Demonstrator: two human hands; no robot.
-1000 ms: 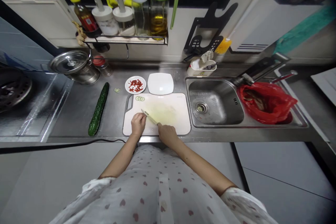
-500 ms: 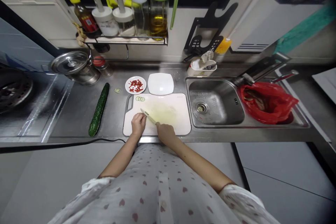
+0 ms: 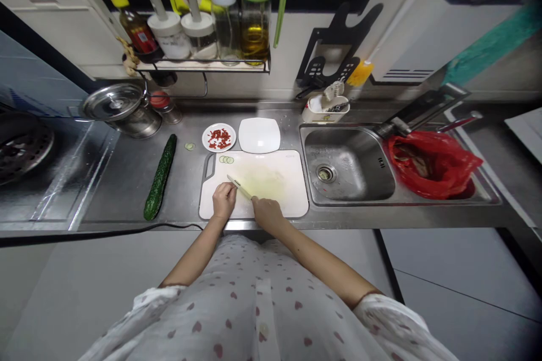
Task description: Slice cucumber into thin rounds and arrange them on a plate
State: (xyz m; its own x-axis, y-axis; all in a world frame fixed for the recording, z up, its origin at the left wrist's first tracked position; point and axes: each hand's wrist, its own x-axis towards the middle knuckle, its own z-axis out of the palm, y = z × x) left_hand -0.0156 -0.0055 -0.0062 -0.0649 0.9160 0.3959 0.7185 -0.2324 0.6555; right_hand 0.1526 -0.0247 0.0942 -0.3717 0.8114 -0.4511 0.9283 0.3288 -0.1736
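Observation:
My right hand (image 3: 266,215) is wrapped round the handle of a small knife (image 3: 240,186) over the white cutting board (image 3: 292,186). The blade slants up to the left. My left hand (image 3: 224,198) is closed at the board's left part, its fingertips by the blade; what they pinch is too small to make out. Several thin cucumber slices (image 3: 226,160) overlap near the board's top left. A whole cucumber (image 3: 160,178) lies on the counter to the left. Behind the board are a plate of chopped red pieces (image 3: 219,137) and a white plate (image 3: 259,135).
A sink (image 3: 347,166) is right of the board, with a red plastic bag (image 3: 449,172) beyond it. At the back left stand a lidded steel pot (image 3: 138,118) and a red-lidded jar (image 3: 169,110). Bottles fill a wall rack (image 3: 203,66). A utensil holder (image 3: 324,115) sits behind the sink.

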